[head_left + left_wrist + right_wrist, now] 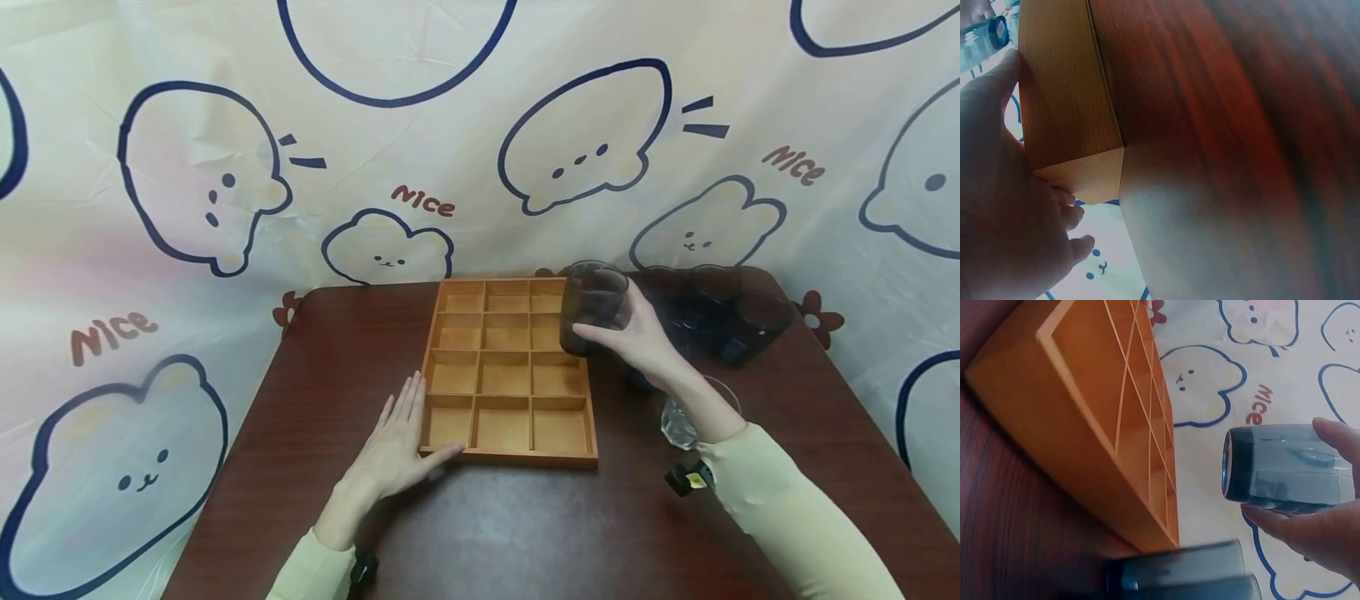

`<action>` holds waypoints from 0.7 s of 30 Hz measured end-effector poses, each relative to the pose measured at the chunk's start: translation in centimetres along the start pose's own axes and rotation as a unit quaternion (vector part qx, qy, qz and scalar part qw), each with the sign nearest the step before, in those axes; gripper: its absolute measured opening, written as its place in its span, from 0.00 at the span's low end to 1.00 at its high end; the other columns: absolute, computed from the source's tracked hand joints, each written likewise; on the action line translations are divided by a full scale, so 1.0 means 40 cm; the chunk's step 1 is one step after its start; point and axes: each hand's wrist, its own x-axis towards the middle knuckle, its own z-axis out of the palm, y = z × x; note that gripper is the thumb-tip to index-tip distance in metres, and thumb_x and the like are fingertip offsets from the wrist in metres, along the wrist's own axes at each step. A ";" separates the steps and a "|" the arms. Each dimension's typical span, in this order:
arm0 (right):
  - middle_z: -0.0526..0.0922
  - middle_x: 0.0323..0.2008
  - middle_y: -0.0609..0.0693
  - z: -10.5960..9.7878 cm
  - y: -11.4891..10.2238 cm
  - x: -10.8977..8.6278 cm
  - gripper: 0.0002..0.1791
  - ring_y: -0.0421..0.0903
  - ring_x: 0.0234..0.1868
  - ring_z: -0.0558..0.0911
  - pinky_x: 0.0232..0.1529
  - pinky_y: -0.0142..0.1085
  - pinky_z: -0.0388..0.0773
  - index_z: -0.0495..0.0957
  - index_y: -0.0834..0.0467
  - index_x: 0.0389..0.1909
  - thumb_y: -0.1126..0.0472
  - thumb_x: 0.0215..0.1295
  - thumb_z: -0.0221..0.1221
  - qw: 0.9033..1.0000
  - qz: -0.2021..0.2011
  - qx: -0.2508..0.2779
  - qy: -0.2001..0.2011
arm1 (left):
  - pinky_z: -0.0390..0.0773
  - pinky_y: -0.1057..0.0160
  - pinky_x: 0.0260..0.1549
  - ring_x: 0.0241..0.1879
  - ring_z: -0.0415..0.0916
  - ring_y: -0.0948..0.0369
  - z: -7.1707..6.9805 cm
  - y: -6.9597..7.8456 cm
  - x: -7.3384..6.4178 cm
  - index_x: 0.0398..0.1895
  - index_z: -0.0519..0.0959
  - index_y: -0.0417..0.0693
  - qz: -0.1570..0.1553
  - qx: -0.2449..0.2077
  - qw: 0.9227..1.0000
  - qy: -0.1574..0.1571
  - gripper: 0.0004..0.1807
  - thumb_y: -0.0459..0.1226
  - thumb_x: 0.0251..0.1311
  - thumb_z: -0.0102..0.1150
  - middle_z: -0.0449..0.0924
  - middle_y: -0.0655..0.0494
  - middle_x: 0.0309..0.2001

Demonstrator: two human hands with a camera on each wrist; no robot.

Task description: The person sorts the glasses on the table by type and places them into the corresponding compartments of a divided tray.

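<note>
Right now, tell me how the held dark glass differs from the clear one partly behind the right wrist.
The dark glass is tinted; the clear glass is colourless. The dark glass is held up in the right hand; the clear glass sits on the table. Both are see-through.

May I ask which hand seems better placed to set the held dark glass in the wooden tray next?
The right hand, I think: it grips the dark glass close to the wooden tray, while the left hand lies against the tray's near left corner.
</note>
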 end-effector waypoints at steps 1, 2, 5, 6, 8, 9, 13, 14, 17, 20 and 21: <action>0.68 0.80 0.59 0.009 0.002 0.006 0.50 0.60 0.81 0.73 0.80 0.57 0.73 0.55 0.55 0.86 0.61 0.70 0.74 1.000 0.001 0.005 -0.001 | 0.45 0.35 0.89 0.92 0.35 0.45 0.000 0.000 0.000 0.90 0.37 0.37 0.000 0.000 1.000 0.000 0.68 0.72 0.70 0.58 0.34 0.40 0.92; 0.67 0.81 0.60 0.016 0.004 0.013 0.50 0.60 0.82 0.72 0.81 0.58 0.71 0.55 0.55 0.86 0.61 0.70 0.74 1.000 0.003 0.009 -0.003 | 0.45 0.35 0.89 0.92 0.35 0.45 0.001 0.000 0.000 0.90 0.37 0.37 0.000 -0.001 1.000 0.000 0.68 0.72 0.70 0.58 0.34 0.40 0.92; 0.65 0.81 0.62 0.036 0.010 0.034 0.51 0.62 0.83 0.70 0.83 0.60 0.68 0.52 0.57 0.86 0.62 0.71 0.73 1.000 0.002 0.023 -0.007 | 0.45 0.35 0.89 0.92 0.36 0.45 0.000 0.001 0.001 0.90 0.37 0.37 0.001 0.000 1.000 0.000 0.68 0.72 0.70 0.58 0.34 0.40 0.92; 0.64 0.82 0.62 0.040 0.012 0.041 0.51 0.62 0.83 0.69 0.83 0.61 0.67 0.52 0.57 0.87 0.63 0.71 0.72 1.000 0.002 0.026 -0.007 | 0.45 0.35 0.89 0.92 0.36 0.44 0.000 0.001 0.001 0.90 0.37 0.37 0.001 0.000 1.000 0.000 0.68 0.72 0.70 0.58 0.34 0.40 0.92; 0.63 0.82 0.63 0.046 0.017 0.056 0.52 0.63 0.84 0.68 0.84 0.61 0.66 0.51 0.57 0.87 0.63 0.71 0.72 1.000 0.002 0.029 -0.005 | 0.46 0.35 0.89 0.92 0.36 0.44 0.000 0.000 0.001 0.90 0.37 0.37 0.003 0.002 1.000 0.000 0.68 0.72 0.70 0.58 0.34 0.40 0.92; 0.63 0.82 0.63 0.048 0.020 0.064 0.51 0.63 0.84 0.67 0.85 0.61 0.64 0.51 0.58 0.87 0.64 0.71 0.72 1.000 0.001 0.031 -0.003 | 0.46 0.35 0.89 0.92 0.36 0.44 0.000 0.000 0.002 0.90 0.37 0.37 0.004 0.002 1.000 0.000 0.68 0.72 0.70 0.58 0.34 0.40 0.92; 0.60 0.84 0.62 0.056 0.030 0.102 0.52 0.62 0.87 0.63 0.87 0.60 0.61 0.51 0.57 0.87 0.63 0.71 0.72 0.999 0.006 0.031 0.008 | 0.45 0.36 0.89 0.92 0.35 0.45 -0.001 -0.001 0.003 0.90 0.36 0.37 0.005 0.002 1.000 -0.002 0.68 0.72 0.70 0.57 0.34 0.40 0.92; 0.60 0.85 0.62 0.060 0.031 0.111 0.52 0.61 0.87 0.62 0.87 0.60 0.60 0.51 0.56 0.87 0.63 0.71 0.72 0.999 0.006 0.033 0.009 | 0.45 0.36 0.89 0.92 0.35 0.45 -0.002 -0.001 0.003 0.90 0.36 0.38 0.004 0.001 1.000 -0.002 0.68 0.73 0.70 0.57 0.34 0.40 0.92; 0.57 0.86 0.60 0.074 0.037 0.138 0.52 0.60 0.89 0.58 0.89 0.58 0.57 0.51 0.55 0.88 0.62 0.71 0.72 0.999 0.008 0.035 0.013 | 0.45 0.35 0.89 0.92 0.36 0.45 -0.002 -0.002 0.001 0.90 0.36 0.38 0.002 0.002 1.000 0.000 0.68 0.73 0.70 0.57 0.34 0.40 0.92; 0.53 0.89 0.60 0.087 0.042 0.161 0.53 0.58 0.91 0.53 0.91 0.56 0.53 0.50 0.56 0.88 0.61 0.72 0.72 0.999 0.019 0.034 0.018 | 0.46 0.35 0.89 0.92 0.36 0.45 -0.001 -0.003 -0.001 0.90 0.36 0.37 0.002 0.002 1.000 0.000 0.68 0.72 0.70 0.57 0.35 0.40 0.92; 0.52 0.89 0.60 0.091 0.045 0.169 0.53 0.58 0.91 0.52 0.91 0.56 0.52 0.49 0.56 0.88 0.61 0.72 0.72 0.999 0.025 0.032 0.022 | 0.46 0.35 0.89 0.92 0.36 0.45 0.000 -0.003 -0.001 0.90 0.36 0.37 0.002 0.002 1.000 0.000 0.68 0.72 0.70 0.57 0.35 0.40 0.92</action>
